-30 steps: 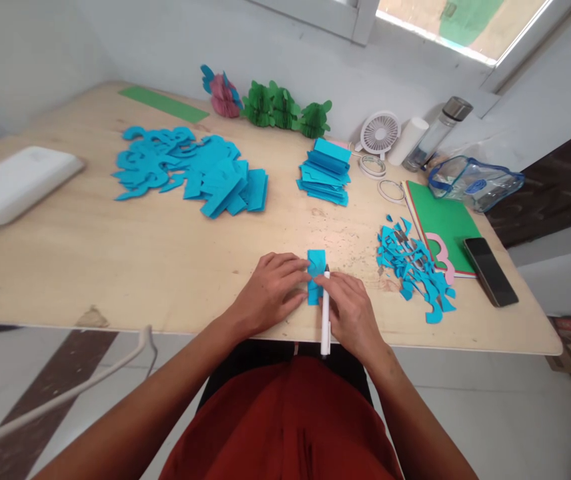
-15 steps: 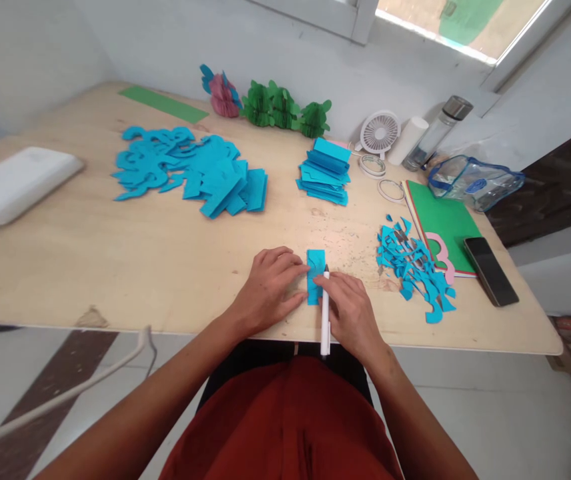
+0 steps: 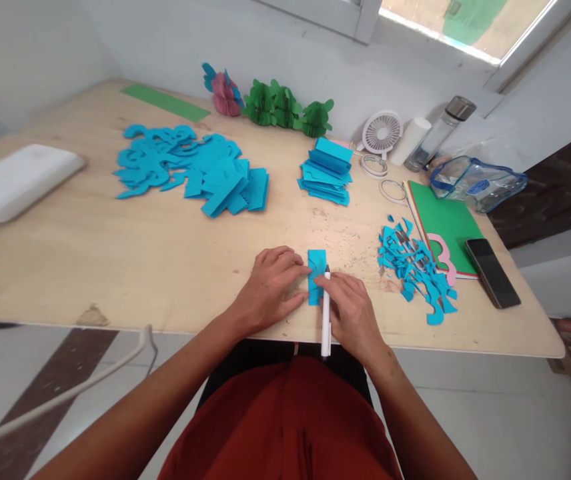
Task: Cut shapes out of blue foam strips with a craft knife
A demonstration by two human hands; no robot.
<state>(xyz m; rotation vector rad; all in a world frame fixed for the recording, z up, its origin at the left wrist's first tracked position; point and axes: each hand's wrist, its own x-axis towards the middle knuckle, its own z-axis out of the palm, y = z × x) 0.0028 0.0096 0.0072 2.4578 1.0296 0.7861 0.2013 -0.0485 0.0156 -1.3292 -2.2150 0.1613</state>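
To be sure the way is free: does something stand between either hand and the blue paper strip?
Yes: the white pen, held in the right hand, at the right edge of the blue paper strip; nothing visible blocks the left hand.

Head camera, one: worn on my head, above and on the near side of the blue paper strip (image 3: 317,259). Facing: forward and down, past my red shirt (image 3: 265,413), which sits on the near side of the strip at the bottom edge. Range: near enough to show my left hand (image 3: 274,290) and right hand (image 3: 353,312), to the left and right of the strip, with both forearms; wide enough to cover most of the table (image 3: 155,260) around the strip. Far reach: the wall (image 3: 190,40) beyond the strip, the window (image 3: 465,27) beyond and rightward. Near reach: floor (image 3: 475,413), nearer than the strip.
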